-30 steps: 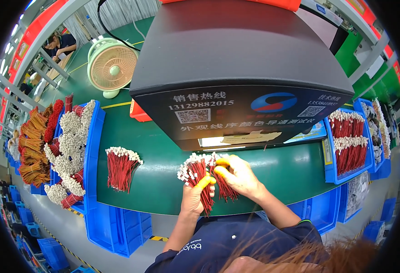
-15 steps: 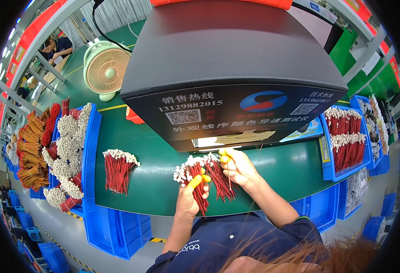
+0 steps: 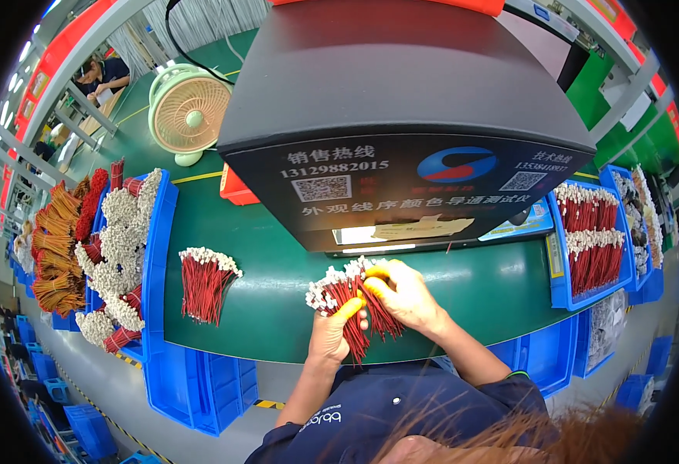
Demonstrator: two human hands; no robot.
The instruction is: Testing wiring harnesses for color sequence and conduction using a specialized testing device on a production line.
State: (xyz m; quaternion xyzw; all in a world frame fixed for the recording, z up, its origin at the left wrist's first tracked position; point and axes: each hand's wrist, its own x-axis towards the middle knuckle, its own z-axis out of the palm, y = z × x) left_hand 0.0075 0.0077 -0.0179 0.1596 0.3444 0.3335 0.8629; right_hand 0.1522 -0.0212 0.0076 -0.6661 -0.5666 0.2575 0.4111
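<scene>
My left hand (image 3: 335, 334), with yellow covers on its fingertips, is wrapped round a bunch of thin red wires (image 3: 343, 292) with white connectors at their far ends. The loose wire tails hang out below its fingers. Right beside it, my right hand (image 3: 409, 298) is closed over the connector end of the neighbouring red wires (image 3: 383, 319), thumb and forefinger in yellow covers. How many wires it grips is hidden. Farther left on the green table lies a separate pile of the same wires (image 3: 206, 286).
A large black box-shaped device (image 3: 409, 93) stands just beyond my hands, with a lit opening under its front. Blue bins of wires stand at left (image 3: 158, 271) and right (image 3: 559, 271). A green fan (image 3: 188, 116) stands behind. A person (image 3: 107, 77) sits far left.
My right hand has come down and left from the device's front edge, where it pinched a single wire, onto the wires beside my left hand. The view has shifted slightly.
</scene>
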